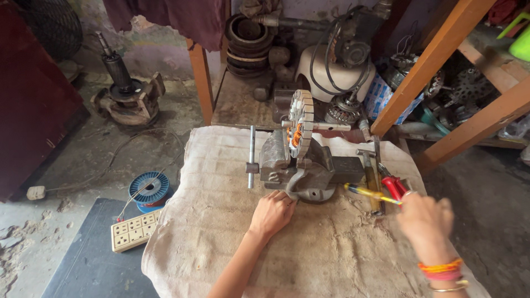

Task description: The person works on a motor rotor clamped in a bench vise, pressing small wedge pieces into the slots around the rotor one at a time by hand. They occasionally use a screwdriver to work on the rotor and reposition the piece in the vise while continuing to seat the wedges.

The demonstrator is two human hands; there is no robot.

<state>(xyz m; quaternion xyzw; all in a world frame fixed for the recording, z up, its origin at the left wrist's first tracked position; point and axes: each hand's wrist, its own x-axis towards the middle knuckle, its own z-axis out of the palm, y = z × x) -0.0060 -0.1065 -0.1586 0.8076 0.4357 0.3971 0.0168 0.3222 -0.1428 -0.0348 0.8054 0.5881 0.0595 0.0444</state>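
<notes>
Two hands over burlap-covered bench [221, 232] in cluttered workshop: left hand [271, 212] loosely curled against vise [309, 165], right hand [425, 221] pinching screwdriver [370, 193]

Soft even daylight, faint shadows; right hand [428, 221] motion-blurred, edges wide-angle bent.

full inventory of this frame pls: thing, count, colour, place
bench vise: 1, grey, centre of cloth
stator: 1, white with orange windings, clamped in vise
cloth: 1, beige, over table
screwdriver: 1, yellow-blue, in right hand
hammer: 1, right of vise
pliers: 1, red handles, by hammer
wire spool: 1, blue, floor left
socket strip: 1, cream, floor left
left hand: at vise base
right hand: blurred, bangles at wrist
</notes>
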